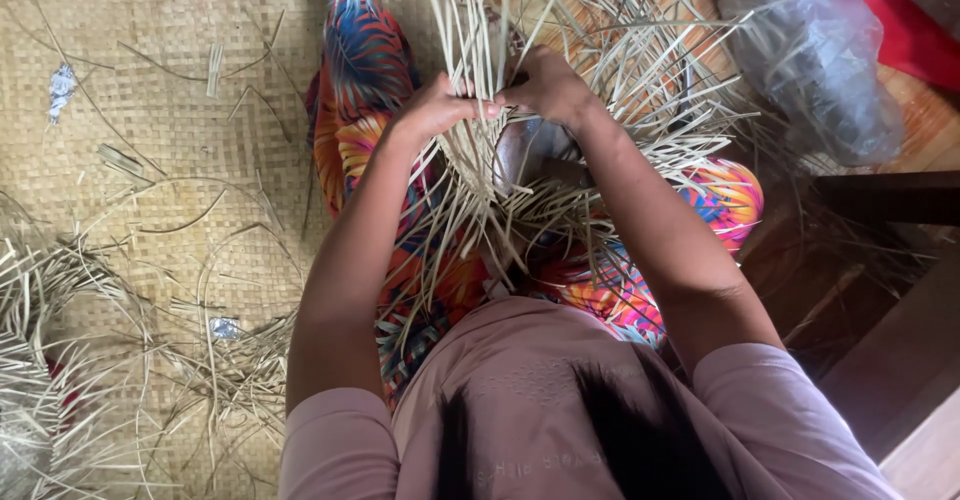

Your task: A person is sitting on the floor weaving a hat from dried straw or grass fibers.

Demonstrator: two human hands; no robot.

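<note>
Both hands, left hand (440, 110) and right hand (545, 85), clasped on pale half-woven basket (480, 160) over lap.

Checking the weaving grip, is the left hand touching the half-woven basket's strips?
Touching. The head view shows the left hand closed around the pale strips of the half-woven basket.

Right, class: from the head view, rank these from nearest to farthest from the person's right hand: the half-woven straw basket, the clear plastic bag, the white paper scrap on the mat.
1. Half-woven straw basket: gripped by the right hand.
2. Clear plastic bag: upper right.
3. White paper scrap: far left, on the woven mat.
</note>
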